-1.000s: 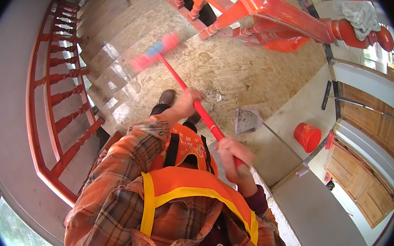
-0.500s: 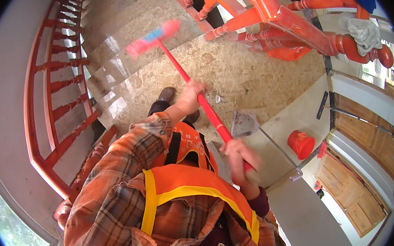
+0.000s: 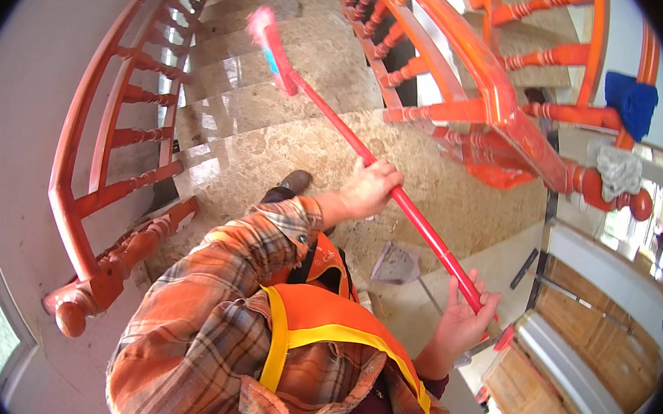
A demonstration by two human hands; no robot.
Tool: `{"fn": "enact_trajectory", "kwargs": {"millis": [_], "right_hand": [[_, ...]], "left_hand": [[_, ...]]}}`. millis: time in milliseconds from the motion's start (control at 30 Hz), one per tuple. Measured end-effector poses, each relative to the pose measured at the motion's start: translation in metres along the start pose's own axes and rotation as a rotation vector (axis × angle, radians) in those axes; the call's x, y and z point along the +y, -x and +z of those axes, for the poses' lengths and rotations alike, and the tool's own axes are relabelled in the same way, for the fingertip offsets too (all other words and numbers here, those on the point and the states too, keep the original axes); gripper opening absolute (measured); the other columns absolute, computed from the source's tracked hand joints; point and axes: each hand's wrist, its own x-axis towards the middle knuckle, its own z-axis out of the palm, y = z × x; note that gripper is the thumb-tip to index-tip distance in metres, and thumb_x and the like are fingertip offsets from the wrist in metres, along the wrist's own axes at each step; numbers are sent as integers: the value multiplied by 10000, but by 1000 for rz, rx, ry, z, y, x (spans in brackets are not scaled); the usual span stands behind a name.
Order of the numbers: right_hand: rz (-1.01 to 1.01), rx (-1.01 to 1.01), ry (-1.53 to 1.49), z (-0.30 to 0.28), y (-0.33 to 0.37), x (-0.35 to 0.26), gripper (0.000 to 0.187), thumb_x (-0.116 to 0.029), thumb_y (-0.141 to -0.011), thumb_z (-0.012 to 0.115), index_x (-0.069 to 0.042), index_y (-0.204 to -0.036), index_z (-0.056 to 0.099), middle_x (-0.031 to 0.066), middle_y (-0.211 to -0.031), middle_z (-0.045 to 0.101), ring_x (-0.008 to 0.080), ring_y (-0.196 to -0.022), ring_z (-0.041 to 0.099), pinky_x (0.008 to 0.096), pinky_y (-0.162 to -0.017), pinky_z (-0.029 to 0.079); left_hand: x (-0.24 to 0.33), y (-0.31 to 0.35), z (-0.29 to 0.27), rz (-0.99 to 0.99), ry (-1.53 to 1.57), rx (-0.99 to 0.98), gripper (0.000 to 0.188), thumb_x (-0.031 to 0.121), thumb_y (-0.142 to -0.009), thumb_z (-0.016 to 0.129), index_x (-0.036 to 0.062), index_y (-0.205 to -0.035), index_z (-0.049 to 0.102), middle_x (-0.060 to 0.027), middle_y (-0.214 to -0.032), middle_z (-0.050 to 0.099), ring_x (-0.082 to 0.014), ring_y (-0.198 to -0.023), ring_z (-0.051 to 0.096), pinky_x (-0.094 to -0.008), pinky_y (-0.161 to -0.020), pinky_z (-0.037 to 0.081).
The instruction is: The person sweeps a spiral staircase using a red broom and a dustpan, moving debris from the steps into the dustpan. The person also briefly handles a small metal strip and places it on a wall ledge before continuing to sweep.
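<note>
A long red broom slants across the view, its pink and blue bristle head over the stairs at the far left of the landing. My left hand is closed around the middle of its handle. At the near right end of the handle is my right hand, holding it loosely with the fingers partly spread. Below the handle, a grey dustpan lies on the floor, its long stick running partly behind my right hand. My shoe shows on the landing beyond my left sleeve.
Tan stone stairs lead away between a left red wooden railing and a right one. A blue cloth and a whitish cloth hang on the right railing. A black-headed floor tool lies near wooden doors.
The broom head has swung round and now lies farther up the stairs. Both hands have moved right in the view with the handle, and my right hand's grip has loosened. The view has shifted.
</note>
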Motion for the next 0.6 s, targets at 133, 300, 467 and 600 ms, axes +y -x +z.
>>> {"fn": "enact_trajectory", "kwargs": {"millis": [133, 300, 467, 600], "right_hand": [[135, -11, 42, -33, -9, 4, 231, -317, -978, 463, -110, -893, 518, 85, -1122, 585, 285, -1217, 496, 404, -785, 563], [-128, -497, -66, -51, -14, 6, 235, -275, -982, 434, -92, -844, 485, 84, -1083, 582, 304, -1174, 509, 451, -778, 583], [-22, -269, 149, -23, 14, 53, 196, -177, -970, 423, -26, -857, 475, 130, -1014, 568, 276, -1072, 546, 437, -756, 585], [6, -227, 405, -15, 35, 65, 161, -95, -963, 419, 29, -876, 473, 151, -957, 536, 276, -1015, 546, 486, -790, 563]], "left_hand": [[-1, -4, -5, 11, -103, 106, 170, 101, -720, 641, 156, -864, 569, 5, -818, 551, -203, -879, 556, -491, -812, 325], [-24, -22, -7, 202, -220, 162, 190, 50, -720, 601, 134, -886, 567, -14, -751, 545, -216, -891, 561, -549, -933, 306], [-52, 12, 69, -45, 57, 21, 103, 107, -752, 615, 140, -850, 607, -66, -859, 599, -251, -969, 550, -516, -1046, 261], [-63, 40, 95, -12, 100, -372, 51, 117, -755, 624, 118, -806, 618, -83, -858, 629, -277, -965, 554, -482, -996, 315]]}}
